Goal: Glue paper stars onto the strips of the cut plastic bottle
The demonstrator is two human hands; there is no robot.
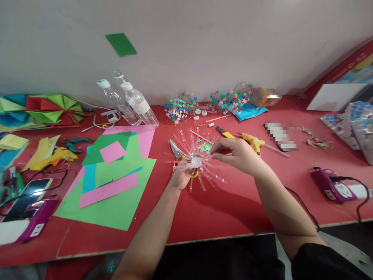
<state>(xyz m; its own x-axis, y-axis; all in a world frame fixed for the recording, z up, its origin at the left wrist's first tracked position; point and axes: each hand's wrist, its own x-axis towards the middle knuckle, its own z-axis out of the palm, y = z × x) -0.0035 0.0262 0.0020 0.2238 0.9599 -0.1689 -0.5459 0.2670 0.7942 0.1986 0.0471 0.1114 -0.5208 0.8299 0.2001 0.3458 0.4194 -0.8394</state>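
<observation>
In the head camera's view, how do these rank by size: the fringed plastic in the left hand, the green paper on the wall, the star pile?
1. Fringed plastic, counting its spread strips
2. Green paper
3. Star pile

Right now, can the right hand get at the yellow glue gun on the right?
Probably yes: the glue gun lies just beyond the right hand, with nothing visible blocking it. The fingers are by the clear fringed piece; whether they grip it is unclear.
</observation>
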